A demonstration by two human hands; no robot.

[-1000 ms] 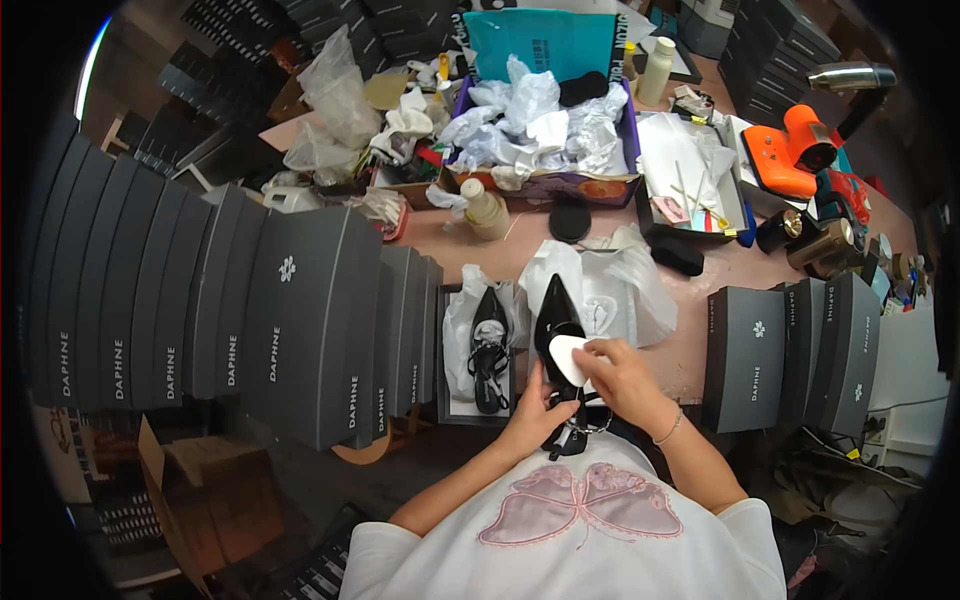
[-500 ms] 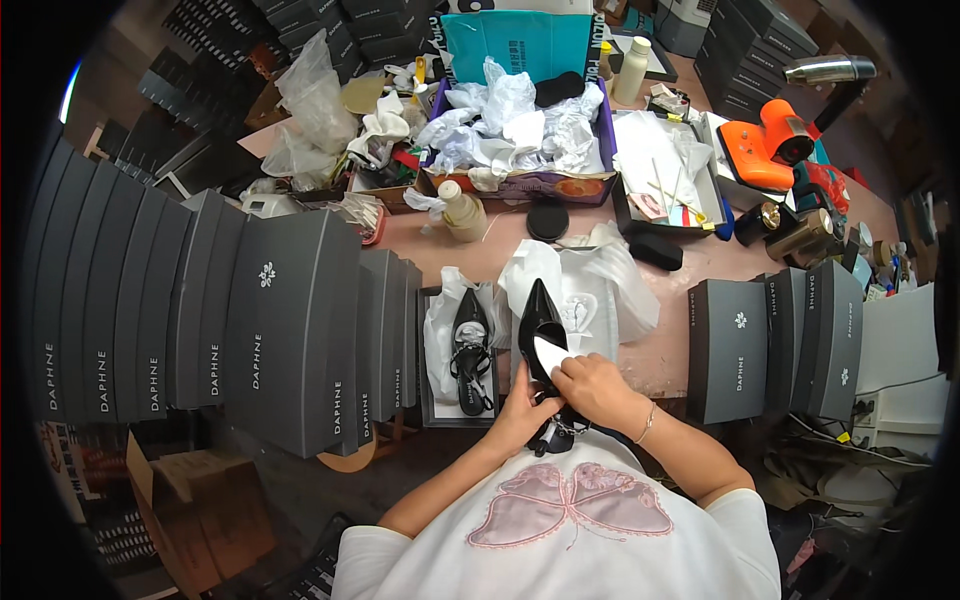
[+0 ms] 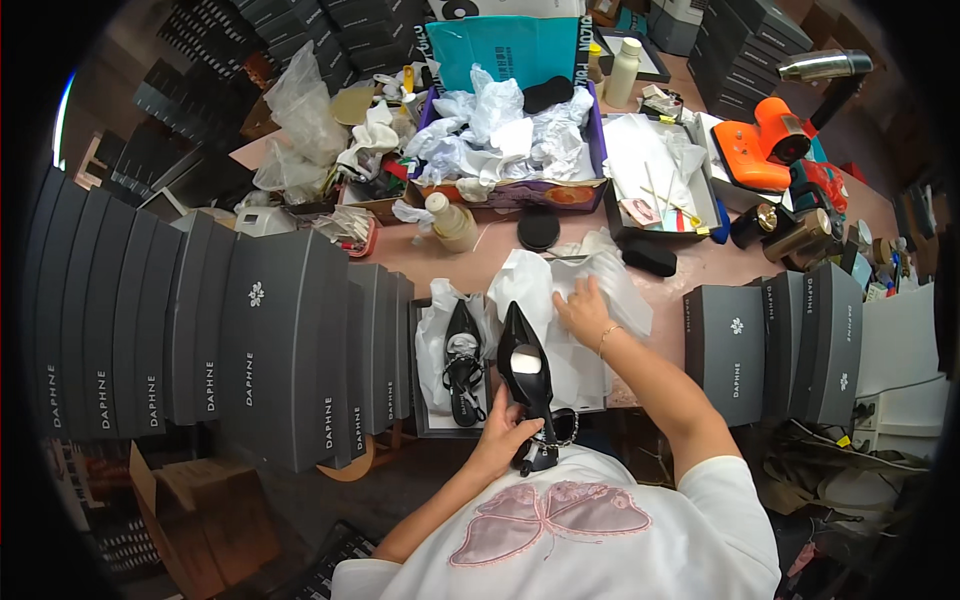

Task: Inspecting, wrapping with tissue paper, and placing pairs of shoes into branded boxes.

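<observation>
The right hand [image 3: 583,310] has let go of the black pointed high-heeled shoe [image 3: 527,375] and now presses flat, fingers spread, on the white tissue paper [image 3: 560,300], leaving the left hand [image 3: 505,435] alone gripping the shoe's heel end, so wrapping looks underway.

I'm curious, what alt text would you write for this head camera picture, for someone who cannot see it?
Seen from above, a person's left hand holds a black pointed shoe sole-up while the right hand rests on white tissue paper. A matching shoe lies in an open box, with rows of grey shoeboxes alongside.
</observation>
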